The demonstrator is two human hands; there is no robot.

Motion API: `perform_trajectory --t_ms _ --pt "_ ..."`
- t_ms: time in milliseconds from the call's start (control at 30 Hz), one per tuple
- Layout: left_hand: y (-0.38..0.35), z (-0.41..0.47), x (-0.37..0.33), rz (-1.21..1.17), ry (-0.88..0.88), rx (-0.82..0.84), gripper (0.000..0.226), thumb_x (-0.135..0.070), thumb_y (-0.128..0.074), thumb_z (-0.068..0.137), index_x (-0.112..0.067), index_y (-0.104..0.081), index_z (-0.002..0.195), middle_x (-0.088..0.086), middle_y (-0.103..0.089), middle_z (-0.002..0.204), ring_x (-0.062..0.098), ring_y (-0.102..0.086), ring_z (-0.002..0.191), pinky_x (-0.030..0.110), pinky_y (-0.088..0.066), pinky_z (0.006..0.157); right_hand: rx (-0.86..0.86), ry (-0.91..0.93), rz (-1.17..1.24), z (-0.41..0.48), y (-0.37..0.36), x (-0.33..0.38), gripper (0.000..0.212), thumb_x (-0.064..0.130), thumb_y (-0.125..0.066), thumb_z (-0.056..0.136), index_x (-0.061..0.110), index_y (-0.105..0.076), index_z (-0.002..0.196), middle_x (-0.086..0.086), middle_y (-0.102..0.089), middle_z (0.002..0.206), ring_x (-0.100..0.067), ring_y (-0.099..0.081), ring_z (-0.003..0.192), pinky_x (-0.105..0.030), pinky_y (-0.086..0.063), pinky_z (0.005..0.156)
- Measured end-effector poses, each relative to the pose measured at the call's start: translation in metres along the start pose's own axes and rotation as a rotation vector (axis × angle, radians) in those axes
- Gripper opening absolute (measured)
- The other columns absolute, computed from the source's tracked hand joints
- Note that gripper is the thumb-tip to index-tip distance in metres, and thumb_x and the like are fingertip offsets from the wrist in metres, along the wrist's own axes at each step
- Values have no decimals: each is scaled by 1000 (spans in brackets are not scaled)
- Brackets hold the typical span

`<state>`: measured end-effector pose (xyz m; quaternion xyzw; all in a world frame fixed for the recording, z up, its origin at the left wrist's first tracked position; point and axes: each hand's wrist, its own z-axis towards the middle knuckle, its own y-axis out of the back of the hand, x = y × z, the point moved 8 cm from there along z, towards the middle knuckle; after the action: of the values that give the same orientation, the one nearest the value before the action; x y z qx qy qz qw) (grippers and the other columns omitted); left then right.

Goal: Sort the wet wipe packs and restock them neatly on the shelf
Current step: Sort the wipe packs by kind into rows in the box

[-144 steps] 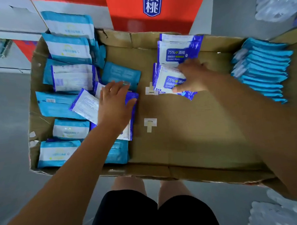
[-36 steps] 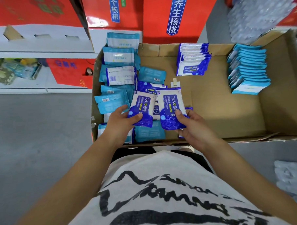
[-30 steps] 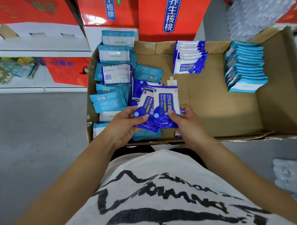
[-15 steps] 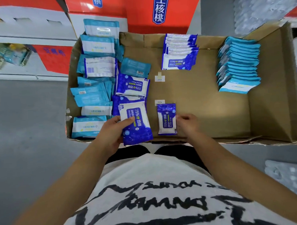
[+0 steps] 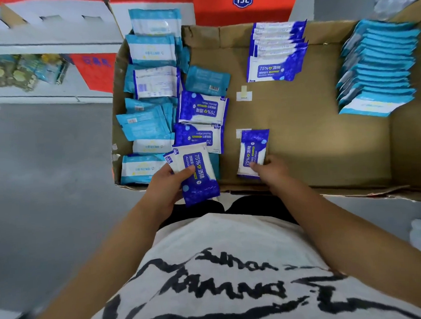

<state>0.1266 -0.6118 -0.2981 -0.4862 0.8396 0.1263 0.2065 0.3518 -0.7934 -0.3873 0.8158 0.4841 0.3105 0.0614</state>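
Our left grip (image 5: pixel 168 187) clasps blue packs (image 5: pixel 195 177), long axis away from us; right grip (image 5: pixel 271 171) pinches one pack (image 5: pixel 251 150) lengthwise on the box (image 5: pixel 312 142) floor, split apart since a second ago.

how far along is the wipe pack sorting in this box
Done: one neat blue row at the back of the box and a teal row on its right. In hand: the left hand grips blue packs; the right hand holds a single blue pack on the box floor. Left: the mixed pile along the left side, then shelving.
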Motion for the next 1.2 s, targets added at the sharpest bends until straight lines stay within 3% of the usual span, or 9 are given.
perform_trajectory --t_ms 167,233,300,433,533,667,833,1000,1200 --pt "-1 16 -10 -37 21 33 49 -31 -83 84 -21 -64 128 5 -76 119 25 -75 106 45 -62 79 149 201 252 -59 20 43 20 25 -69 94 14 -64 110 -2 -75 106 -18 -72 93 -36 -57 84" --pt "-4 16 -19 -77 21 53 72 -46 -93 67 -24 -64 129 4 -76 120 26 -75 106 48 -61 81 171 288 307 -84 27 63 12 20 -69 94 15 -64 104 -2 -76 102 -17 -72 89 -33 -57 79" --pt "-5 20 -25 -162 48 94 96 -56 -97 49 -26 -62 133 4 -74 124 26 -73 112 54 -58 94 170 321 373 -101 32 76 9 14 -71 92 21 -66 95 -3 -77 97 -18 -71 85 -32 -56 75" --pt "-2 22 -40 -228 38 161 48 -45 -72 90 -23 -62 132 4 -74 124 24 -72 114 50 -56 100 253 321 462 -116 25 91 23 7 -73 88 21 -70 107 -6 -77 104 -28 -73 100 -42 -59 88" --pt "12 30 -45 -103 -34 156 52 -30 -79 85 -19 -62 132 6 -75 123 24 -74 109 48 -58 94 329 325 449 -119 4 103 27 4 -69 90 19 -68 113 -5 -77 106 -26 -73 101 -39 -60 86" --pt "22 34 -48 -94 -51 153 34 -19 -72 95 -17 -64 128 4 -78 115 22 -76 104 42 -61 85 305 307 558 -115 -9 118 25 -1 -67 90 14 -58 109 -2 -78 92 -17 -73 80 -28 -60 67" --pt "39 31 -63 -78 -98 196 48 -28 -76 88 -19 -61 132 6 -76 120 25 -74 109 48 -58 97 399 344 361 -116 -29 134 22 2 -72 87 18 -60 97 -2 -77 92 -14 -72 77 -21 -54 64" --pt "26 17 -69 110 -133 312 59 -35 -79 77 -21 -61 131 3 -76 121 23 -74 108 45 -59 94 357 382 246 -110 -61 154 29 15 -82 81 15 -66 105 0 -76 107 -14 -74 93 -28 -59 76" --pt "24 15 -62 293 -94 401 60 -32 -83 77 -23 -61 132 2 -76 121 24 -74 110 48 -59 94 285 378 178 -102 -82 164 37 27 -81 82 10 -58 105 4 -72 108 -6 -73 92 -25 -60 70"
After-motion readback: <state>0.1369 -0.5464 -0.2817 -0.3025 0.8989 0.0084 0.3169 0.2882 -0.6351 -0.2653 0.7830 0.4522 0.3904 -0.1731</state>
